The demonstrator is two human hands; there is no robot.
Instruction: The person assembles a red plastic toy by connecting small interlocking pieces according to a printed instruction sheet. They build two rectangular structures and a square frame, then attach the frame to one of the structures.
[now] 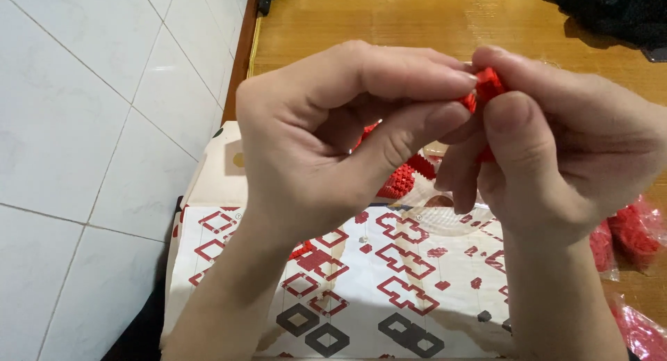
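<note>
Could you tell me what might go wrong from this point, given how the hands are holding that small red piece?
The tiny red piece is pinched only by fingertips of the left hand and right hand; it could slip and get lost among the red bricks on the instruction sheet or fall to the tiled floor.

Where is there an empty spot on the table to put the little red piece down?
Bare wooden table lies above both hands, below the black cloth. It is crowded lower down: the instruction sheet fills the middle, and bags of red bricks sit right.
</note>
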